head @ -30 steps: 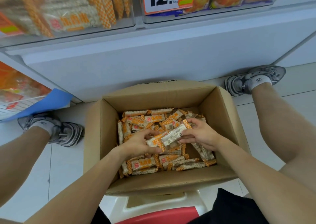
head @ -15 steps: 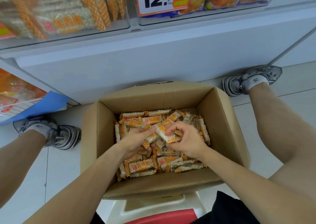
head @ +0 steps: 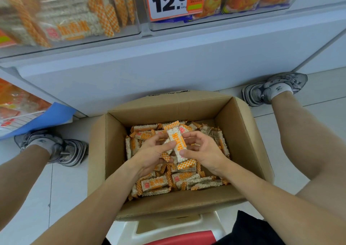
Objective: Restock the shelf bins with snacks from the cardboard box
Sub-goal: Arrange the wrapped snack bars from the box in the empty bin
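White floor tiles [head: 318, 87] and a pale shelf base [head: 168, 61] are seen behind an open cardboard box [head: 241, 130] set on the floor between two grey sneakers [head: 69, 149]. Clear shelf bins [head: 74, 16] are mounted above, filled with orange-checked snack packs; a price tag [head: 168, 1] reading 12.8 is fixed on the right bin. A blue card [head: 50, 117] is seen at the left edge. The box is part-filled with loose wrapped snack bars [head: 155, 184]. One snack bar [head: 177, 144] is held upright over the pile, pinched between both hands. The left hand [head: 151, 155] is curled, its thumb pressed on the bar's left side, with more bars apparently gathered under the fingers. The right hand [head: 202, 151] is curled round the bar's right side, thumb on the lower front, fingers partly spread behind. A white and red stool [head: 177, 233] is visible at the bottom edge, just beside the box's near wall.
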`<state>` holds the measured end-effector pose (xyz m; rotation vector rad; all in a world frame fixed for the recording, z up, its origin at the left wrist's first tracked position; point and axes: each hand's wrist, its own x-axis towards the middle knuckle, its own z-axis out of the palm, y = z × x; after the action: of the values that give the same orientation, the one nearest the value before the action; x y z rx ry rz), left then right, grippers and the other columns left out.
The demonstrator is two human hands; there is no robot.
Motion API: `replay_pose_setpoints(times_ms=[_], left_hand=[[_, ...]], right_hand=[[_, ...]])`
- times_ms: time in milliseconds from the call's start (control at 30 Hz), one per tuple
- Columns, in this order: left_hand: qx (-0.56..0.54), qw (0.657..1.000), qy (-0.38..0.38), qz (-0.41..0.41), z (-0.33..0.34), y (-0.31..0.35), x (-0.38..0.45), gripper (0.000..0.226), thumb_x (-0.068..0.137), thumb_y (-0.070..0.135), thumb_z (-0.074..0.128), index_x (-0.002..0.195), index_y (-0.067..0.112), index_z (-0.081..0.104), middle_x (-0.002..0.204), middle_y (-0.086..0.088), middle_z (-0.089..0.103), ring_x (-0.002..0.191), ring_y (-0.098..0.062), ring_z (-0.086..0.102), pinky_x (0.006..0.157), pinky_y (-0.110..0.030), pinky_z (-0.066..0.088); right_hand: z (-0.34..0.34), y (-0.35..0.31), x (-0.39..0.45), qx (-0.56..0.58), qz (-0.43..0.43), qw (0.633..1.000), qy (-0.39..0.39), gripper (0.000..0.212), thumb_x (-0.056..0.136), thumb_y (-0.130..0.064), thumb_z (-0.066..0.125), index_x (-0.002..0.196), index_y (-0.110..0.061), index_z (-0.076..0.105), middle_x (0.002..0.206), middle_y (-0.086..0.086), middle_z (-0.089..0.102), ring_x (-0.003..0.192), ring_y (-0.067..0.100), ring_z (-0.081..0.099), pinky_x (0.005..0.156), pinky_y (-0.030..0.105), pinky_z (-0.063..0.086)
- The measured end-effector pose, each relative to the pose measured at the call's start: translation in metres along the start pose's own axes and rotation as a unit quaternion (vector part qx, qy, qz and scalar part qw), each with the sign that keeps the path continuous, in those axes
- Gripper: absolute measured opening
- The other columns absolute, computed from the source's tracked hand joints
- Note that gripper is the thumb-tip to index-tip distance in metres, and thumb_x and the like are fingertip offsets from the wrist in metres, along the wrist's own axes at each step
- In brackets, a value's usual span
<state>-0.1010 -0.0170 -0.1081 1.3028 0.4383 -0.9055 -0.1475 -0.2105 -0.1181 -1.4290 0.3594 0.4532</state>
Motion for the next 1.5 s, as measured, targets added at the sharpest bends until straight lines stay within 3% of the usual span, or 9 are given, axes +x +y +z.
replay_pose_setpoints(times_ms=[200,433,633,900,1067,1233,1333,1400,1500], left_hand=[[-0.036,0.999,0.028,0.005,0.0,0.001,0.001,0.03,0.096,0.009,0.062,0.126,0.012,0.061,0.116,-0.021,0.071,0.097,-0.038,0.068,0.083,-0.052,0.055],[0.01,0.997,0.073,-0.026,-0.006,-0.004,0.008,0.024,0.087,0.005,0.073,0.108,0.016,0.072,0.112,-0.007,0.075,0.119,-0.028,0.062,0.116,-0.051,0.033],[-0.009,0.997,0.059,-0.058,-0.004,-0.005,0.006,0.041,0.087,-0.007,0.069,0.123,0.009,0.06,0.109,-0.013,0.074,0.096,-0.025,0.071,0.076,-0.033,0.056],[-0.028,0.998,0.005,-0.052,0.012,-0.002,0.002,0.044,0.085,-0.007,0.071,0.122,0.013,0.059,0.112,-0.013,0.074,0.103,-0.029,0.07,0.084,-0.042,0.059],[-0.092,0.995,0.007,-0.021,0.017,-0.004,0.002,0.051,0.074,0.017,0.079,0.121,0.012,0.061,0.112,-0.012,0.075,0.102,-0.029,0.072,0.089,-0.046,0.057],[-0.123,0.992,0.028,0.007,0.012,0.001,0.004,0.034,0.093,0.025,0.066,0.124,0.01,0.063,0.117,-0.013,0.073,0.103,-0.024,0.072,0.086,-0.037,0.057],[-0.087,0.995,0.051,0.013,0.007,-0.001,0.008,0.03,0.098,0.027,0.062,0.124,0.011,0.062,0.113,-0.011,0.075,0.104,-0.023,0.072,0.086,-0.038,0.056],[-0.035,0.996,0.082,0.023,0.004,-0.006,0.011,0.03,0.097,0.027,0.063,0.123,0.011,0.063,0.109,-0.009,0.076,0.101,-0.023,0.073,0.082,-0.037,0.058],[0.034,0.991,0.13,0.023,-0.001,-0.014,0.013,0.052,0.084,0.042,0.077,0.124,0.012,0.063,0.111,-0.005,0.075,0.099,-0.022,0.073,0.086,-0.043,0.06]], right_hand=[[-0.007,-0.008,0.007,0.131,0.066,0.988,0.051,0.071,0.075,0.017,0.075,0.133,-0.015,0.049,0.117,0.022,0.062,0.108,0.041,0.067,0.088,0.064,0.055],[-0.019,-0.019,0.011,0.126,0.087,0.985,0.074,0.019,0.09,-0.003,0.069,0.107,-0.003,0.061,0.103,0.022,0.068,0.088,0.03,0.069,0.071,0.04,0.058],[-0.023,-0.017,0.014,0.158,0.039,0.981,0.104,0.02,0.09,0.001,0.069,0.107,0.003,0.059,0.083,0.021,0.064,0.07,0.026,0.066,0.058,0.03,0.055],[-0.01,-0.016,0.009,0.168,0.001,0.976,0.136,0.033,0.088,-0.003,0.073,0.113,-0.009,0.052,0.094,0.021,0.073,0.086,0.041,0.073,0.069,0.039,0.061],[0.0,-0.011,0.009,0.064,0.01,0.99,0.124,0.002,0.094,-0.015,0.067,0.093,-0.015,0.065,0.093,0.003,0.071,0.09,0.018,0.067,0.071,0.03,0.052],[-0.003,-0.007,0.007,-0.085,0.001,0.994,0.07,0.027,0.085,-0.04,0.075,0.086,-0.013,0.073,0.081,0.029,0.059,0.069,0.025,0.049,0.063,0.039,0.04],[-0.008,-0.014,0.007,-0.176,0.011,0.984,-0.032,0.017,0.088,-0.043,0.075,0.087,-0.026,0.074,0.067,0.005,0.062,0.059,0.023,0.05,0.056,0.035,0.039],[-0.013,-0.021,0.009,-0.22,0.031,0.971,-0.088,0.014,0.086,-0.04,0.077,0.095,-0.029,0.073,0.078,-0.011,0.071,0.067,0.013,0.062,0.062,0.032,0.05],[-0.031,-0.01,0.023,-0.305,0.082,0.948,-0.035,0.032,0.091,-0.032,0.073,0.12,-0.023,0.064,0.11,-0.006,0.066,0.095,0.014,0.066,0.081,0.032,0.055]])
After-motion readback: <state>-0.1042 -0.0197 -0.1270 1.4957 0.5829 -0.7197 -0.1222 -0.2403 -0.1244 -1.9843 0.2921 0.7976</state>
